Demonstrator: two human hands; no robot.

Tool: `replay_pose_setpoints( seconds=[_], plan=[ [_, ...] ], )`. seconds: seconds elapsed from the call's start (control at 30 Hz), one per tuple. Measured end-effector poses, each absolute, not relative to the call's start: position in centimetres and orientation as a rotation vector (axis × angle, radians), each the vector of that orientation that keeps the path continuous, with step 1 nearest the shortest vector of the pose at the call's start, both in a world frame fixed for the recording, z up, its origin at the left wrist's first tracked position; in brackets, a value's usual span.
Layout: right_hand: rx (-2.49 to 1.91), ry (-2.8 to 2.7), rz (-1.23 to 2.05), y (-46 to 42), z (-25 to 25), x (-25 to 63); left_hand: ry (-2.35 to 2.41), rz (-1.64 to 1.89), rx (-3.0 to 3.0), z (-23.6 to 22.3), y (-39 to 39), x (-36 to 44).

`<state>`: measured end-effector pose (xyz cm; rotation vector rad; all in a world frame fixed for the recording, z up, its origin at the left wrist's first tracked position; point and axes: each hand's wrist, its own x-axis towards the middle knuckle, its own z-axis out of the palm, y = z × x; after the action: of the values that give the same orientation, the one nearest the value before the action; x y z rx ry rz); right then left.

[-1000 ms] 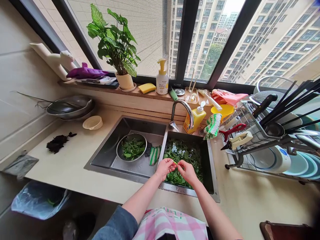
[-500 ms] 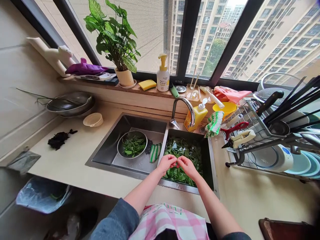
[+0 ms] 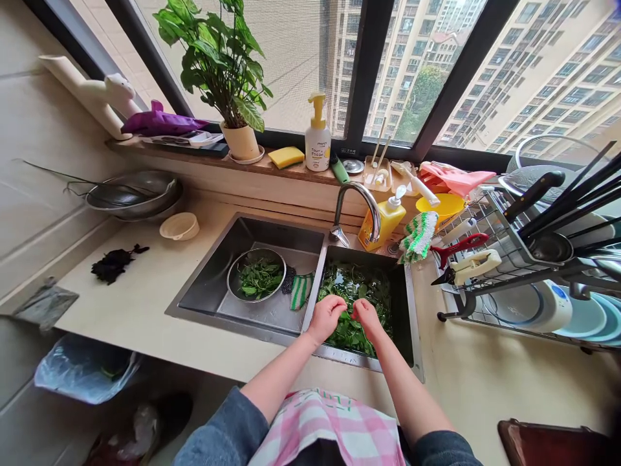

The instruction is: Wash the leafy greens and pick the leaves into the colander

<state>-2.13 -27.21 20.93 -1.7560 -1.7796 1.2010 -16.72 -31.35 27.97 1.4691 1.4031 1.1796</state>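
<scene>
My hands have drawn a little apart since the earlier frame, where their fingertips met above the right basin. Now there is a narrow gap between my left hand [image 3: 326, 319] and my right hand [image 3: 367, 317], both above the leafy greens [image 3: 352, 336]. The thumb and fingers of my left hand are pinched closed, and those of my right hand are closed too, curled inward; I cannot tell whether a bit of stem or leaf is pinched in either one.

The leafy greens lie in water in the right basin [image 3: 408, 317], spread under and around my hands. In the left basin [image 3: 204, 294], a round bowl [image 3: 229, 283] holds more greens [image 3: 259, 277], with a green-and-white striped cloth [image 3: 301, 291] to its right and a dark scrubber [image 3: 288, 279] between them. The tap [image 3: 359, 186] stands behind the sinks and curves toward the right basin, near a yellow bottle [image 3: 381, 223] with a white pump. Another striped cloth [image 3: 418, 237] hangs by the basin's far right corner, near the dish rack [image 3: 478, 301]. On the counter [image 3: 140, 291] to my left are a small cream bowl [image 3: 179, 226] and a dark, crumpled clump [image 3: 114, 265].
</scene>
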Motion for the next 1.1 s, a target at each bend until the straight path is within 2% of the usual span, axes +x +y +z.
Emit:
replay_pose_setpoints(
  seconds=[0.2,0.37,0.53,0.83,1.0,1.1],
  plan=[
    [-1.878,-2.179,1.234,-28.9,16.5,-1.6,1.380,1.212,0.809,26.8,-32.2,-18.6],
    [-1.807,-2.426,1.096,-28.8,16.8,-2.0,1.364,1.090,0.606,25.1,-33.1,-18.9],
    [-1.725,-2.539,0.956,-26.7,19.3,-0.6,1.422,0.925,0.787,23.4,-32.1,-17.5],
    [-1.777,-2.564,0.941,-28.7,18.7,-3.5,1.457,0.855,0.896,22.7,-32.1,-18.2],
    [-1.403,-2.525,1.113,-26.8,23.6,-1.9,1.504,0.815,1.357,23.4,-31.4,-18.1],
    [-1.247,-2.380,1.235,-25.7,26.4,-1.0,1.393,0.844,1.424,24.8,-30.6,-17.2]
  ],
)
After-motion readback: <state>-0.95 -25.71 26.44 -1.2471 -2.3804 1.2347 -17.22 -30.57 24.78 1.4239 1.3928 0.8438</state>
